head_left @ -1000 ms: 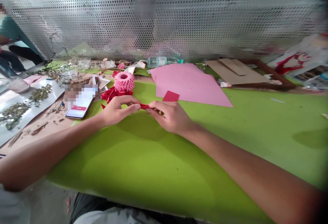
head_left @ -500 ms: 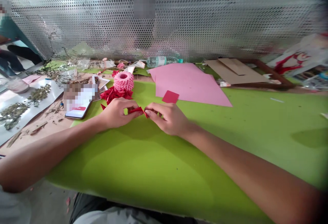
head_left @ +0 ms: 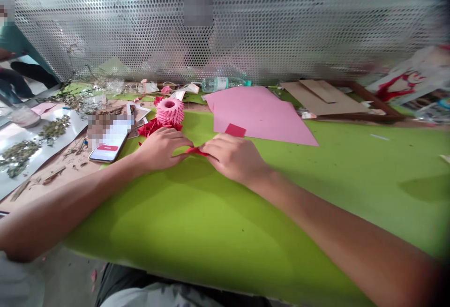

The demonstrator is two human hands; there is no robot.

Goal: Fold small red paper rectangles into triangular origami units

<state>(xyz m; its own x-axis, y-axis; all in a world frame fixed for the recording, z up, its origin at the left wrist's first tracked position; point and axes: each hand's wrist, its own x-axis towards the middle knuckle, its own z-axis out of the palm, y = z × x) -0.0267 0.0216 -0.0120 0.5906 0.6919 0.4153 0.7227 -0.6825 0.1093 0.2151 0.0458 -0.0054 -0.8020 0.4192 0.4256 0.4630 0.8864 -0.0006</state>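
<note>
Between my two hands is a small folded piece of red paper [head_left: 197, 151], low over the green table. My left hand [head_left: 162, 150] pinches its left end between thumb and fingers. From the other side my right hand [head_left: 234, 157] grips it, fingers curled and partly covering it. Just behind my left hand lies a pile of red folded paper pieces [head_left: 149, 128], partly hidden by that hand. A pink ring-shaped origami piece [head_left: 169, 111] stands upright at the pile. Beyond my right hand, a flat red paper rectangle [head_left: 235, 130] overlaps the pink sheet's edge.
Large pink paper sheets [head_left: 260, 110] lie behind my hands, with a plastic bottle [head_left: 225, 84] past them. To the left are a phone [head_left: 109, 145] and dried plant bits [head_left: 54, 129]. Brown cardboard [head_left: 323, 98] lies at the back right, before a perforated metal panel [head_left: 263, 26].
The red paper has gone from a bent, upright fold to a flatter strip between my fingers. My right hand has turned over it and moved slightly left; my left fingers have straightened somewhat.
</note>
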